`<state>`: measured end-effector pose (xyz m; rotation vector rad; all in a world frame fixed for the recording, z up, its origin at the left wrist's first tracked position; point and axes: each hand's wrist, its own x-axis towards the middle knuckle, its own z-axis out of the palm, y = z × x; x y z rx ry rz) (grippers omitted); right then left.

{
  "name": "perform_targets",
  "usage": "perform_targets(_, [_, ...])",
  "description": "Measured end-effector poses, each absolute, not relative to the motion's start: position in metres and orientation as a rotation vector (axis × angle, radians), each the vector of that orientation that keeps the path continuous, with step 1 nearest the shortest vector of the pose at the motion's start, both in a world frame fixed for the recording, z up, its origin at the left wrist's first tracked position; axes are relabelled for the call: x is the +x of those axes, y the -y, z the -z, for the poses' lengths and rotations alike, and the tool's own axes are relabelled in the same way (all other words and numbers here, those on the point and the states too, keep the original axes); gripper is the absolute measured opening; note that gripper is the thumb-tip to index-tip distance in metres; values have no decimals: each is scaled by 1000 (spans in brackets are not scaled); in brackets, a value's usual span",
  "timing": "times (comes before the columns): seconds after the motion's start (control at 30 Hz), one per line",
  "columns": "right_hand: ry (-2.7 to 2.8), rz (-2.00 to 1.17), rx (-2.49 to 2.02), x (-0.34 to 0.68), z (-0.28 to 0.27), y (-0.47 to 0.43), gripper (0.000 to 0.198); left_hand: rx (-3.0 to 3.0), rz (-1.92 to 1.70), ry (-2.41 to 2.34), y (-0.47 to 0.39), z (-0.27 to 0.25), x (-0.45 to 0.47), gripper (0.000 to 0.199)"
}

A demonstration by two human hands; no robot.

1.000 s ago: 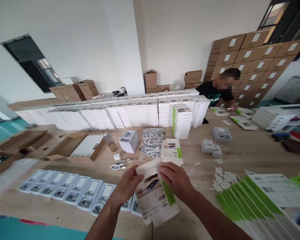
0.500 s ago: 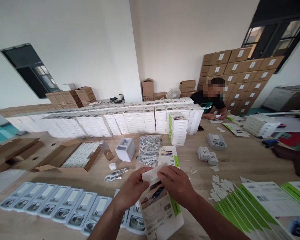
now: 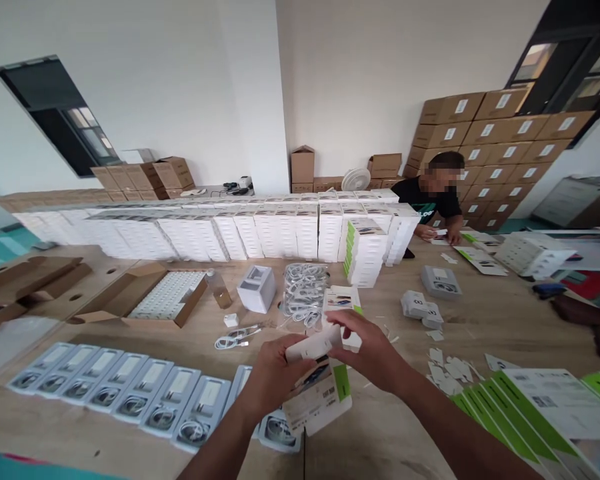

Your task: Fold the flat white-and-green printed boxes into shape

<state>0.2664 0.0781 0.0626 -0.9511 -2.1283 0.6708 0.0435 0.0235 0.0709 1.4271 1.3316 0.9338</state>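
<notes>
A flat printed carton point(image 3: 315, 407) with a green edge and a white end flap is held tilted over the table. My left hand point(image 3: 273, 377) is closed on its upper left side, thumb across the flap. At the flap's right end, my right hand point(image 3: 375, 350) has its thumb and curled fingers around the edge. Below and to the left, grey trays point(image 3: 197, 413) with coiled cables and white parts lie in a row. Another printed carton point(image 3: 343, 300) lies just beyond my hands, beside a bag of white cables point(image 3: 305, 290).
Flattened green-edged cartons point(image 3: 525, 407) fan out at right, near loose white paper pieces point(image 3: 453, 367). Stacked white boxes point(image 3: 275, 233) line the far side. An open brown box point(image 3: 150, 300) of small white items stands left. A co-worker point(image 3: 443, 193) sits far right.
The carton's flap is bent further over and its lower end has risen. My right hand has shifted right along the flap, its fingers more spread. The view has turned slightly left.
</notes>
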Motion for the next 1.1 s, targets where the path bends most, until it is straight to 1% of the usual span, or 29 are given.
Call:
perform_targets(0.1, [2161,-746,-908,263,-64,-78,39,1535,-925,-1382,-21,-75,43,27])
perform_targets(0.33, [2167,-609,-824,265,-57,-81,30,1710,-907,-1402,-20,-80,44,27])
perform_targets(0.43, [2112,-621,-871,262,-61,-77,24,1738,-938,-1373,-22,-80,45,27])
perform_targets(0.5, [2039,-698,-956,258,-65,-74,17,1763,-955,-1354,-23,-80,45,27])
perform_targets(0.57, [1945,-844,-1033,255,-68,-73,13,1771,-958,-1329,-24,-81,46,29])
perform_targets(0.7, [1764,-1258,-986,252,-66,-74,19,1732,-915,-1273,-25,-80,47,31])
perform_targets(0.8, [1686,-1313,-993,251,-56,-76,21,1667,-879,-1264,-27,-76,44,31])
perform_targets(0.83, [1647,-1323,-1001,250,-52,-76,22,1596,-893,-1246,-27,-74,41,34])
perform_targets(0.87, [1594,-1356,-998,249,-48,-76,24,1487,-915,-1198,-28,-71,37,41])
perform_targets(0.97, [1336,-1500,-940,243,-35,-75,30,1028,-957,-855,-29,-56,21,73])
perform_targets(1.03, [1170,-1496,-925,236,-26,-74,33,791,-844,-632,-26,-39,13,88])
perform_targets(1.1, [1098,-1437,-953,229,-19,-72,34,696,-702,-555,-21,-20,12,104])
